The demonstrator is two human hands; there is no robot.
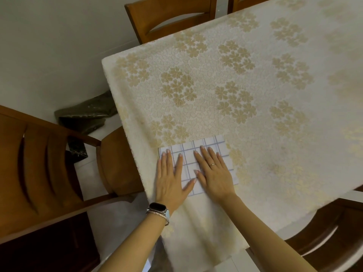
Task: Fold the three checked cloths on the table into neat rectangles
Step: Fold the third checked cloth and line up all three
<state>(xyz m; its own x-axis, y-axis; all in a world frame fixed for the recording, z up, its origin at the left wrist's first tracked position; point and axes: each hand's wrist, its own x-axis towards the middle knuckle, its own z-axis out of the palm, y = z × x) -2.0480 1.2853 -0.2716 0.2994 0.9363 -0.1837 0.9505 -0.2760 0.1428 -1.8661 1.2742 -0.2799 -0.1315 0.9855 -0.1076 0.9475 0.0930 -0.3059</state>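
Table [255,114]: one checked cloth [206,146], two hands [170,181]

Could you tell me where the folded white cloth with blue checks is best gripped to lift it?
Probably the folded white blue-checked cloth is best pinched at its bare far right corner, coming from the right; both flat hands, left hand and right hand, cover its near part.

White folded cloth with thin blue check grid [196,154]; cream desk cover with gold flower clusters [235,85]; brown wooden chairs [39,163].
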